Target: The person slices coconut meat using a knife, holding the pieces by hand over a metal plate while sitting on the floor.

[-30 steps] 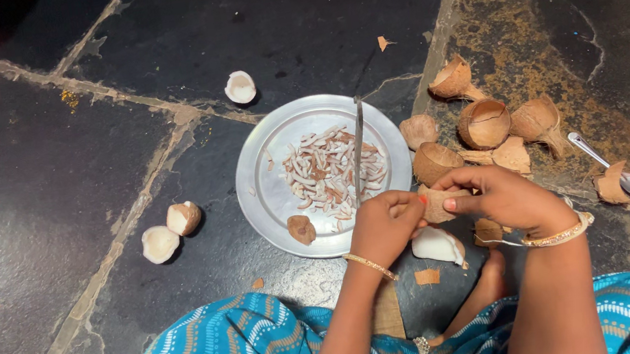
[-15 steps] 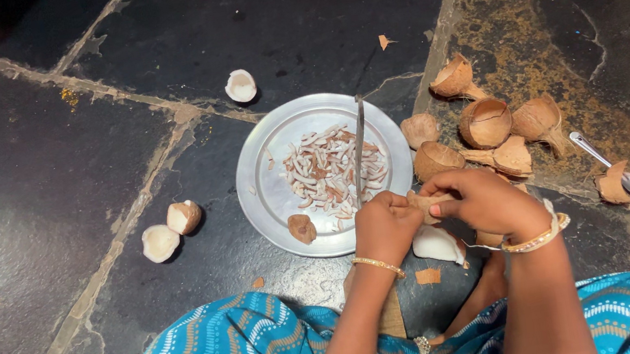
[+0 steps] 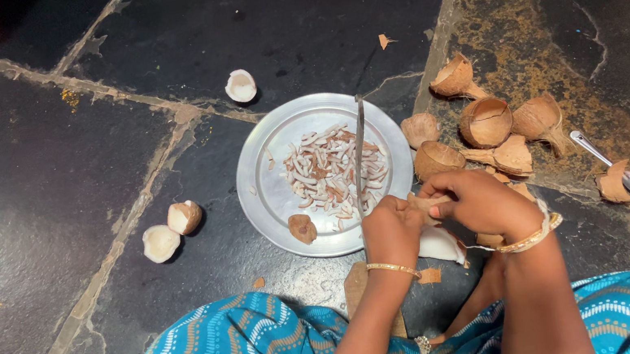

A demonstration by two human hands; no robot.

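My left hand (image 3: 391, 230) and my right hand (image 3: 484, 202) meet over a small piece of coconut (image 3: 422, 204) and grip it between them. They hold it at the foot of an upright curved blade (image 3: 361, 154) that rises over a round metal plate (image 3: 269, 201). A heap of thin coconut slices (image 3: 326, 171) lies on the plate, with a brown chunk (image 3: 302, 228) near its front rim. A white coconut piece (image 3: 440, 246) lies on the floor just under my hands.
Several empty brown coconut shells (image 3: 485, 122) are piled right of the plate, and a metal spoon (image 3: 629, 175) lies beyond them. Coconut halves sit at the left (image 3: 161, 243) (image 3: 186, 216) and behind the plate (image 3: 241, 86). The blade's wooden base (image 3: 356, 284) rests on the dark stone floor.
My right hand has drawn left, closer to my left hand and the blade. The coconut piece is now more covered by my fingers.
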